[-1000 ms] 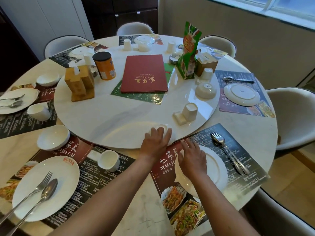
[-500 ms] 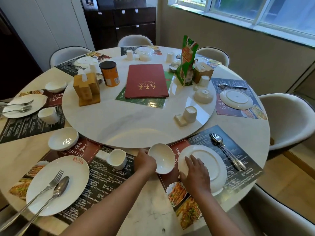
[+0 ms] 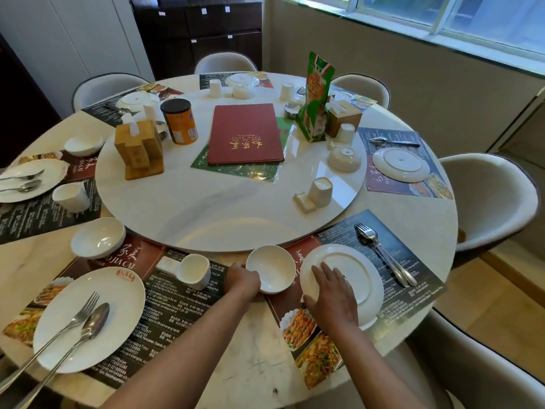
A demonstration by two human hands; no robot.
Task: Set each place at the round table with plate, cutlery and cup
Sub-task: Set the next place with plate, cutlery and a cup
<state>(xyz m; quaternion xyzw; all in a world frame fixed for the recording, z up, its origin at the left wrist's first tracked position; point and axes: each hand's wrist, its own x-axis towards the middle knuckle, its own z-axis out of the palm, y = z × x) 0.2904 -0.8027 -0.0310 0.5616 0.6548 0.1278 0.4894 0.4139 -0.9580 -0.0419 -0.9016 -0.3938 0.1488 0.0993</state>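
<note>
Left hand [image 3: 241, 280] holds bowl [image 3: 271, 268]; right hand [image 3: 331, 293] on plate [image 3: 356, 273].

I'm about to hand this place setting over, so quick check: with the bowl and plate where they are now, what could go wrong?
1. The left hand grips the bowl by its rim, beside the cup; sliding it left could knock the cup.
2. The plate under the right hand lies upside down; flipping it could catch the bowl or the fork and spoon alongside.
</note>
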